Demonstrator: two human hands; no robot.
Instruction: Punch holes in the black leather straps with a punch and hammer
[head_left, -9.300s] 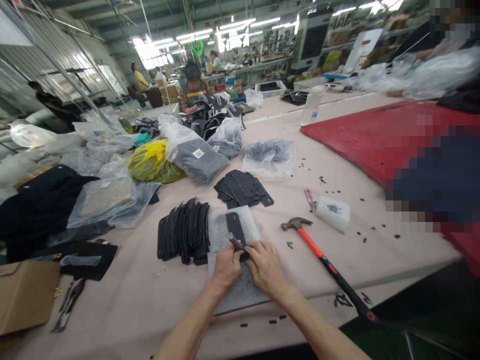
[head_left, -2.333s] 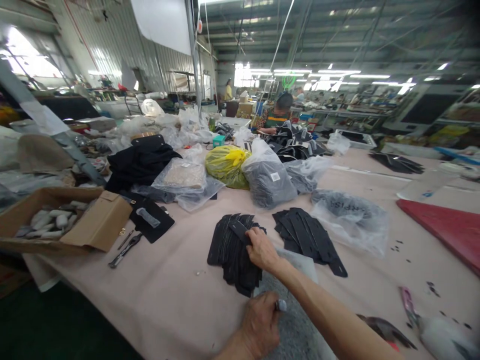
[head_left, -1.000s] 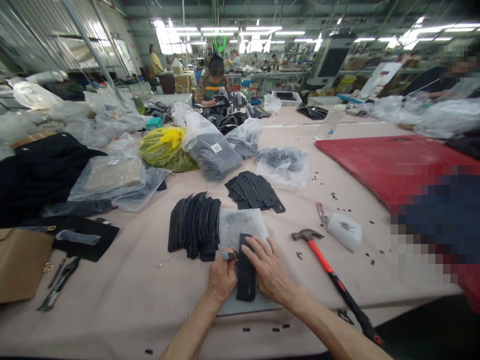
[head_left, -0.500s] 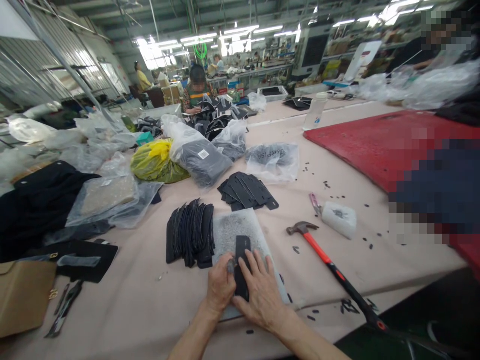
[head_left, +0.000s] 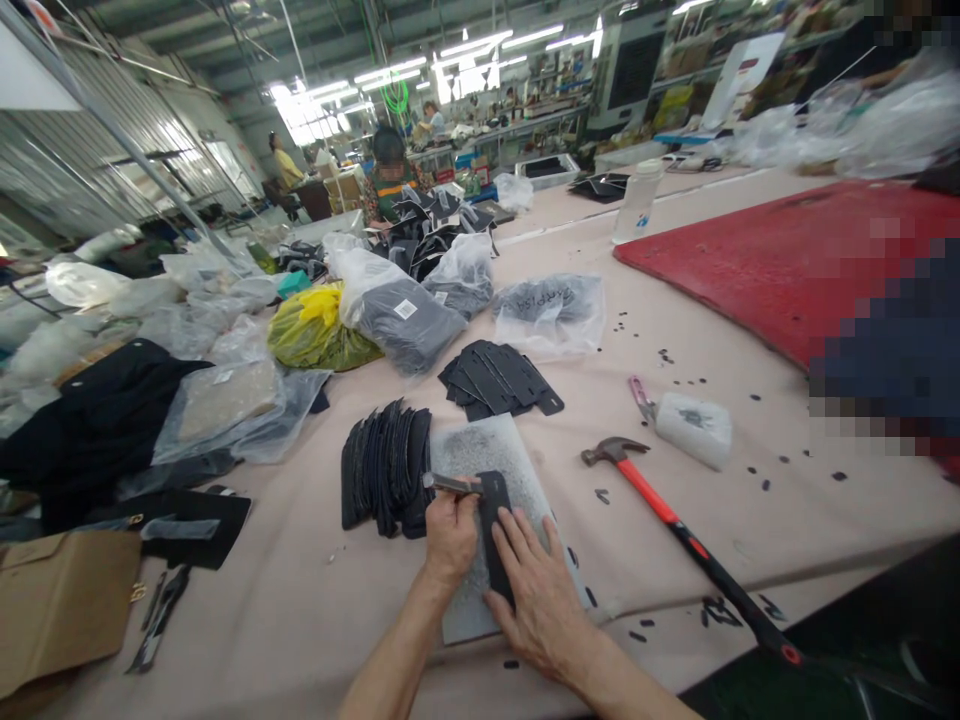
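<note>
In my left hand (head_left: 450, 535) is a metal punch (head_left: 454, 484), tipped nearly level with one end by the top of a flat black strap-like piece (head_left: 496, 550). My right hand (head_left: 536, 580) lies with fingers outstretched over the right side of this piece. A small slot shows near the piece's upper end. Under it is a pale, scuffed board (head_left: 472, 615). Just left of the board stands a tight row of black pieces (head_left: 386, 470). Beyond it, more black pieces (head_left: 499, 380) lie fanned out.
A claw hammer (head_left: 675, 525) with a red and black handle lies right of the board. Nearby are a white wrapped block (head_left: 694, 430), a pink-handled tool (head_left: 641, 397) and small black offcuts. Bagged goods (head_left: 412, 310) sit farther back; a red board (head_left: 757, 260) is at right.
My left hand has raised the punch from the black piece's edge and tilted it from upright to nearly level. My right hand stays on the piece. The whole view has shifted slightly.
</note>
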